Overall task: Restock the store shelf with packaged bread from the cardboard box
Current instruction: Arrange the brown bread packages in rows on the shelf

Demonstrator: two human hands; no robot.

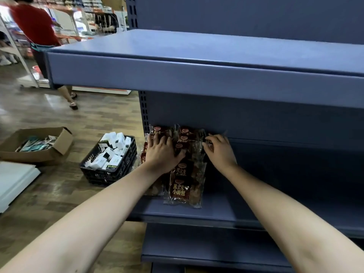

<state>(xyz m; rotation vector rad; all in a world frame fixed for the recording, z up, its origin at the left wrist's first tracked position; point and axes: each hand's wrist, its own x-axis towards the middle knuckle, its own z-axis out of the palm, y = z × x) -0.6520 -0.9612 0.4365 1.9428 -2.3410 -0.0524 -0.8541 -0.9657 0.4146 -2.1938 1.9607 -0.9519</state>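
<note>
Bread packets, why at the shelf's nine o'clock end?
– Likely filling from the end. Left hand presses them flat-fingered; right hand pinches one's edge, probably squaring the pile.

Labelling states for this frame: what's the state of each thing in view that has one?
shelf: partly stocked, left end only.
bread packets: sealed, lying in rows front to back.
left hand: open, pressed flat on the bread packets.
right hand: fingers curled on a packet's wrapper at the back.
cardboard box: open, flaps out, holding teal packs.
black crate: heaped with white boxes.
</note>
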